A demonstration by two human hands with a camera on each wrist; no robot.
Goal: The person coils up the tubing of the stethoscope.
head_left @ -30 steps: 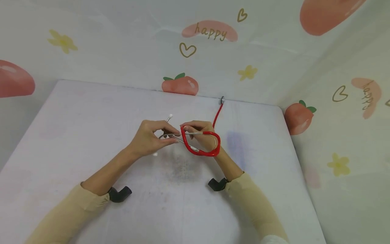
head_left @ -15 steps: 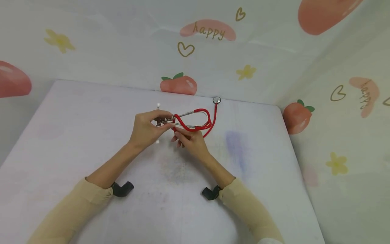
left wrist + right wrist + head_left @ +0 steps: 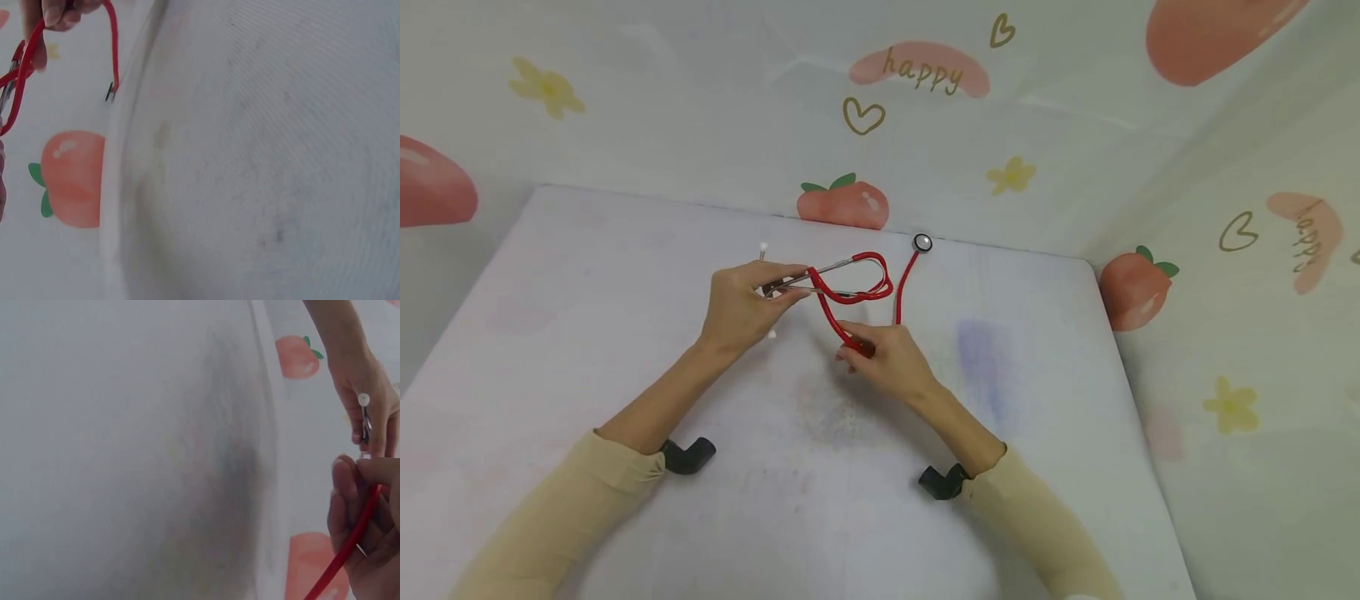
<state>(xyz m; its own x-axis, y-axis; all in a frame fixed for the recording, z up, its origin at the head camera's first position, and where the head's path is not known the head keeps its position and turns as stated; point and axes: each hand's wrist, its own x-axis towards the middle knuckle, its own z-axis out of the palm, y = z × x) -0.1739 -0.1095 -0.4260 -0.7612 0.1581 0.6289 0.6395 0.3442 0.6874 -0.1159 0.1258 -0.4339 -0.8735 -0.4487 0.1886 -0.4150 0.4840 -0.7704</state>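
Observation:
A red stethoscope (image 3: 898,296) is held between both hands. My left hand (image 3: 737,308) pinches its metal ear tubes, with the white ear tips (image 3: 763,247) sticking out past the hand. The red Y-shaped part loops to the right of those fingers. My right hand (image 3: 891,362) grips the red tubing lower down, and in the right wrist view the tubing (image 3: 353,540) runs across the curled fingers. From there the tube goes up to the round chest piece (image 3: 922,242), near the table's back edge. The left wrist view shows the chest piece (image 3: 110,92) at the tubing's end.
The pale table (image 3: 850,517) carries dark smudges and a bluish stain (image 3: 981,367) on the right. Behind it and to the right stand curtain walls (image 3: 700,108) printed with fruit, flowers and hearts. A black angled piece (image 3: 688,457) sits at each wrist.
My left hand has moved up and left with the ear tubes. The right hand has left the looped part and now holds the tubing lower down. The chest piece has shifted slightly left.

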